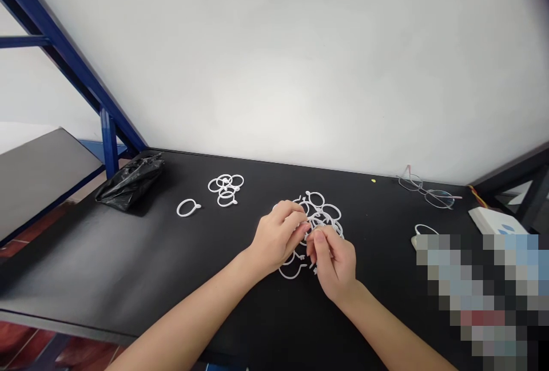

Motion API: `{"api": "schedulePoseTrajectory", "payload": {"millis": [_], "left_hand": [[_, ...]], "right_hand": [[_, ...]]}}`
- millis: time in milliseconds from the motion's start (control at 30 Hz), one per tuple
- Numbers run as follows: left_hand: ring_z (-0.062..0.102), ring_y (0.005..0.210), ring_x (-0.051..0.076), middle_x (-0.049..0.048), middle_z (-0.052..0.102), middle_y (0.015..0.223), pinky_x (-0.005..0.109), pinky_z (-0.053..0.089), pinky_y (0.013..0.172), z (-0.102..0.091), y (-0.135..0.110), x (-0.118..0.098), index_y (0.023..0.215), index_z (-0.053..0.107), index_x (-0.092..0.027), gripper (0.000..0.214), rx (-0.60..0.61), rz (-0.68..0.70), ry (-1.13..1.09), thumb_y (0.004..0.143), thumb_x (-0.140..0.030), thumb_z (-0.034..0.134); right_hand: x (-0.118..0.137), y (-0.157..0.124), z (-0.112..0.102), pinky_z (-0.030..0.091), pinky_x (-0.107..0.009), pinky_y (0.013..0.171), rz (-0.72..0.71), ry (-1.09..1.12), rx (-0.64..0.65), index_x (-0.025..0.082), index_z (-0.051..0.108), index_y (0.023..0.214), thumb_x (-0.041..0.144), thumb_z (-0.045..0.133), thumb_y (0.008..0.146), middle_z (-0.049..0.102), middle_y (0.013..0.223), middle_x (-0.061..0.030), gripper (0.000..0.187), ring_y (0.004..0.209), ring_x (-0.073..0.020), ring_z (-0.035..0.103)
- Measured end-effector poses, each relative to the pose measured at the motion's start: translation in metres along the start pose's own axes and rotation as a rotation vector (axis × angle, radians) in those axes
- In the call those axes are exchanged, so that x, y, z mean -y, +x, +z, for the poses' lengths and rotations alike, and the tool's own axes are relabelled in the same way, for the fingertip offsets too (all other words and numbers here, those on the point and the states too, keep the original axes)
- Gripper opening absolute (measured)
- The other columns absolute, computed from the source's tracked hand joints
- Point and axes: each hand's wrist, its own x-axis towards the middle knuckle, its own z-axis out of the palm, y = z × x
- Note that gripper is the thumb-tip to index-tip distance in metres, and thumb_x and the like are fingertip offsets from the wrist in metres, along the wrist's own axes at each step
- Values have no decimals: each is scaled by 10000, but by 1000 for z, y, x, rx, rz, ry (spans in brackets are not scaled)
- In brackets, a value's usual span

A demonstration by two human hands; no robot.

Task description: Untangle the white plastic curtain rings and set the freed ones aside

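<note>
My left hand and my right hand meet over a loose pile of thin white plastic rings on the black table. Both are closed, thumb and fingers pinched together on a white plastic ring that is mostly hidden behind the fingers. Around and under the hands lie several more rings, some of them with open ends, such as the open ring below my left hand. To the left sits a small cluster of closed rings with little clasps. One single closed ring lies farther left, apart from the cluster.
A crumpled black plastic bag lies at the table's left end, near the blue metal frame. Toward the right back are eyeglasses, a yellow speck and a white box. A blurred-out patch covers the right corner. A white wall stands behind.
</note>
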Motion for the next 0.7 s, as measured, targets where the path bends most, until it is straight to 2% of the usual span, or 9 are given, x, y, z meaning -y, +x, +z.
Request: {"api": "schedulePoseTrajectory", "payload": {"millis": [200, 367, 533, 700], "left_hand": [[509, 792, 158, 44, 620, 849, 285, 458, 715, -3, 7, 11, 852, 523, -176, 171, 7, -57, 125, 979, -190, 410], [482, 738, 165, 38, 587, 795, 311, 421, 706, -8, 10, 23, 817, 510, -173, 232, 56, -150, 282, 997, -243, 380], [501, 731, 173, 28, 572, 774, 302, 402, 684, -21, 12, 43, 812, 541, -174, 233, 102, -262, 444, 987, -270, 419], [525, 780, 203, 49, 614, 804, 310, 402, 709, -38, 10, 64, 790, 610, -176, 260, 59, -360, 624, 971, -279, 454]], "right_hand": [[0, 0, 0, 415, -216, 511, 54, -2, -20, 195, 521, 724, 179, 391, 978, 534, 588, 31, 286, 498, -84, 506], [0, 3, 0, 425, -218, 513, 117, -2, -73, 193, 523, 700, 216, 423, 975, 546, 596, 30, 293, 498, -84, 520], [-7, 11, -4, 514, -272, 692, 180, -25, -167, 200, 588, 817, 263, 501, 947, 643, 758, -11, 169, 714, -143, 634], [-18, 15, -8, 533, -324, 783, 260, -1, -240, 206, 619, 872, 325, 526, 937, 662, 870, -42, 165, 850, -187, 656]]}}
